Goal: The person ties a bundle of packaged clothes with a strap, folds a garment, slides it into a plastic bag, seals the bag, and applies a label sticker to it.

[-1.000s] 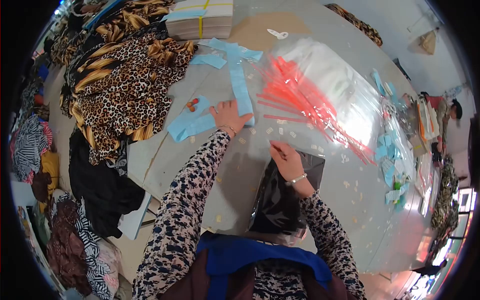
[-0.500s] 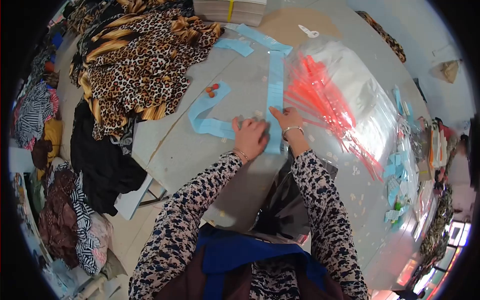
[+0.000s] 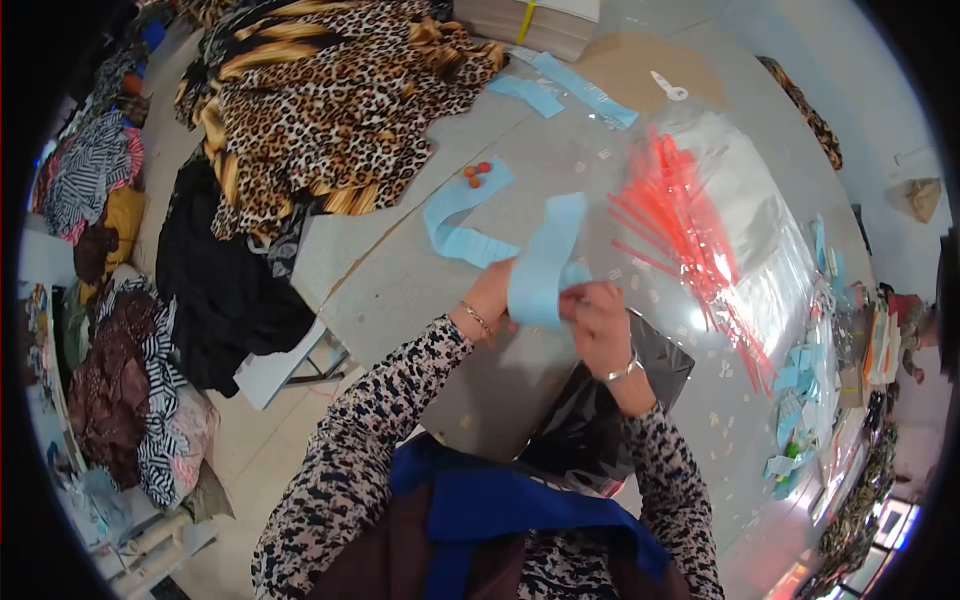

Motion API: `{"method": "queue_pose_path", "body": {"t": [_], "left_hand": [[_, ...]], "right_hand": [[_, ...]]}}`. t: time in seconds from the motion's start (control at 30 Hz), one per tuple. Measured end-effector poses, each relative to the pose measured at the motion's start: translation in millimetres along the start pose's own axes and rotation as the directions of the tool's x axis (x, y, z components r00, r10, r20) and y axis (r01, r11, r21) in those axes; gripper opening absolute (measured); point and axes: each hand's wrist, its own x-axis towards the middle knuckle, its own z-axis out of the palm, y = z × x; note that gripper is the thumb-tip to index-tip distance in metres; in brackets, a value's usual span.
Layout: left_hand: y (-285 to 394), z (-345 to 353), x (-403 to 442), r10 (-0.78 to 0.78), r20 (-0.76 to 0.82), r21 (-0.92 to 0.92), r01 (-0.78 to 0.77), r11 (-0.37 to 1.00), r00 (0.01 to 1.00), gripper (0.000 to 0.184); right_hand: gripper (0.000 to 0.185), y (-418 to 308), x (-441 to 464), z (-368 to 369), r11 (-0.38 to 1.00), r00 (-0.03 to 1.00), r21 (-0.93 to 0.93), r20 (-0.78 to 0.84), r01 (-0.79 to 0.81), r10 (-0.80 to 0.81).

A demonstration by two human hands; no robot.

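A light blue paper-like strip point(image 3: 540, 285) is lifted off the grey table and bends into a curl between my hands. My left hand point(image 3: 488, 298) grips it from the left, its fingers mostly hidden behind the strip. At the strip's right edge, my right hand point(image 3: 602, 330) pinches it with the fingertips, slightly blurred. Another blue strip point(image 3: 448, 238) lies curved on the table just beyond my left hand, with several small red and orange balls point(image 3: 475, 178) at its far end. Farther off lie more blue strips point(image 3: 590, 92).
Leopard-print fabric point(image 3: 330, 110) covers the far left, with black cloth point(image 3: 220, 300) hanging off the edge. Red strips point(image 3: 675, 200) and clear plastic bags point(image 3: 770, 230) lie on the right. A black plastic bag point(image 3: 590, 425) sits near my body. A paper stack point(image 3: 560, 25) stands at the back.
The long blue strip, flat on the table before, is now raised and curled between my hands. My right hand has turned and moved down. The view has shifted, too.
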Motion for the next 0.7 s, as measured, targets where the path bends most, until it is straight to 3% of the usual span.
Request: {"method": "queue_pose_path", "body": {"t": [0.03,0.07,0.13,0.33,0.43,0.47,0.57,0.7], "left_hand": [[-6,-4,-7,-0.142,0.141,-0.145,0.162,0.976,0.980,0.055],[-16,-11,-13,-0.252,0.302,-0.261,0.334,0.906,0.919,0.060],[-4,-23,-38,-0.227,0.589,-0.375,0.511,0.773,0.776,0.079],[-19,5,-108,-0.306,0.506,-0.480,0.558,0.677,0.806,0.082],[-33,16,-117,-0.314,0.487,-0.237,0.470,0.850,0.815,0.072],[-41,20,-120,-0.278,0.469,-0.313,0.453,0.835,0.838,0.056],[-47,26,-129,-0.124,0.333,-0.526,0.293,0.799,0.935,0.035],[-36,28,-139,-0.111,0.276,-0.608,0.263,0.749,0.955,0.024]], "right_hand": [[0.023,-9,-10,-3,0.992,0.994,-0.087,0.052,0.096,-0.092],[0.025,-14,-20,0,0.992,0.996,-0.090,0.026,0.084,-0.082],[0.029,-22,-41,7,0.994,0.999,-0.097,-0.024,0.044,-0.047],[0.030,-39,-48,2,0.926,0.972,-0.356,-0.143,0.125,-0.186],[0.030,-46,-38,1,0.933,0.960,-0.338,-0.201,0.121,-0.197],[0.031,-46,-37,5,0.936,0.954,-0.335,-0.230,0.107,-0.191],[0.033,-49,-38,13,0.949,0.940,-0.305,-0.293,0.084,-0.177],[0.039,-59,-44,15,0.972,0.947,-0.234,-0.303,0.038,-0.109]]}}
